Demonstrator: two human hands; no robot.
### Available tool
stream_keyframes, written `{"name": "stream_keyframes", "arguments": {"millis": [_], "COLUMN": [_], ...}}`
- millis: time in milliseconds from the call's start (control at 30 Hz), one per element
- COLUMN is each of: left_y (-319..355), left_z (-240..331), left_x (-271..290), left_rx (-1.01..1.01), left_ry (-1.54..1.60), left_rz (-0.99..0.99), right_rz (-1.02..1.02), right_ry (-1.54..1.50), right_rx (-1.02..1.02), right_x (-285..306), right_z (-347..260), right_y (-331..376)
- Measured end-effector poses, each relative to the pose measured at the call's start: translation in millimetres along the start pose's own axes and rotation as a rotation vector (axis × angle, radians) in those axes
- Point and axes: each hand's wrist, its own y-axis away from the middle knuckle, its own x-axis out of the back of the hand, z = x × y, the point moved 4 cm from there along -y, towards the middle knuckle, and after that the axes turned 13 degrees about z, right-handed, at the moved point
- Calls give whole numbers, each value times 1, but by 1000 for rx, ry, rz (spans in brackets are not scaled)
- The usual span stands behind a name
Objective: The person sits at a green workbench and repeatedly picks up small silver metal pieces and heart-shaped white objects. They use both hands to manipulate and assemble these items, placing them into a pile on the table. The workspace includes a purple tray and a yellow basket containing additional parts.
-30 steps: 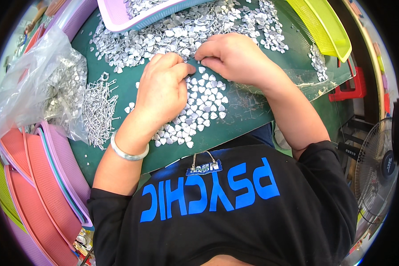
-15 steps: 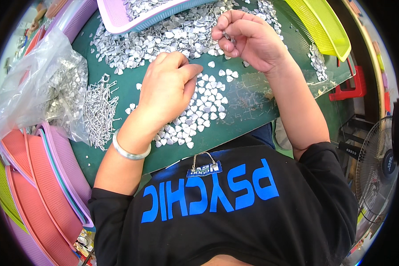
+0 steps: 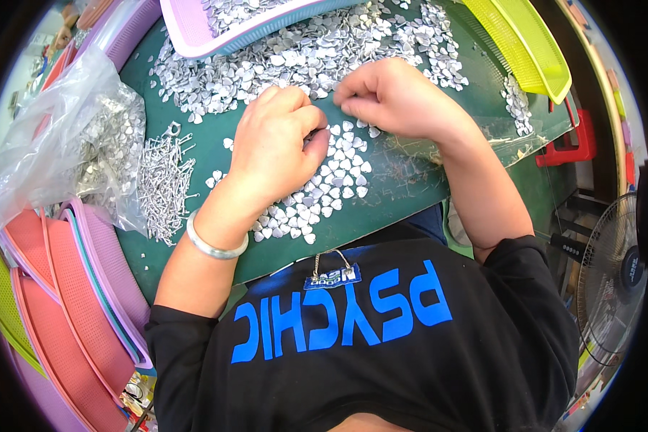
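Small silver heart-shaped metal pieces (image 3: pixel 342 164) lie loosely spread, mostly one deep, on the green table in front of me. Just beyond them rises a large heap of the same hearts (image 3: pixel 230 83). My left hand (image 3: pixel 277 140), a pale bangle on its wrist, rests over the left side of the spread pieces with its fingers curled and thumb bent in. Whatever those fingers hold is hidden beneath them. Palm down, my right hand (image 3: pixel 396 97) is at the near edge of the heap, fingertips pinched together; anything between them is too small to make out.
A pink and blue basket (image 3: pixel 194 47) of hearts stands at the back. Left are a pile of silver pins (image 3: pixel 164 183), a clear plastic bag (image 3: pixel 57 144) and stacked colored baskets (image 3: pixel 72 309). A lime basket (image 3: pixel 529 50) and a fan (image 3: pixel 612 266) are right.
My right hand, raised with small metal pieces in its fingers, has turned palm down and come lower toward the table. My left hand's thumb has drawn in and downward.
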Motion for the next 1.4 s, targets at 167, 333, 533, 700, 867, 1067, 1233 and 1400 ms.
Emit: {"name": "stream_keyframes", "arguments": {"millis": [167,333,533,700,867,1067,1233,1400], "left_y": [-3,-3,-9,-13,-13,-8,-6,-4], "left_z": [-2,-6,-7,-6,-3,-5,-7,-9], "left_x": [3,3,-5,-8,-6,-1,0,1], "left_rx": [57,36,-7,8,15,80,85,65], "left_ry": [-21,-127,-179,-207,-191,-151,-131,-105], "left_rz": [11,23,7,-16,-28,-20,-42,-68], "right_rz": [117,-5,164,139,18,58,16,-11], "right_ry": [140,194,202,171,153,96,152,-23], "right_rx": [74,-25,-6,-24,52,23,60,25], "right_x": [-8,2,3,2,-1,3,-5,2], "right_z": [7,1,5,7,11,2,3,3], "right_y": [-4,-3,-4,-3,0,0,0,4]}}
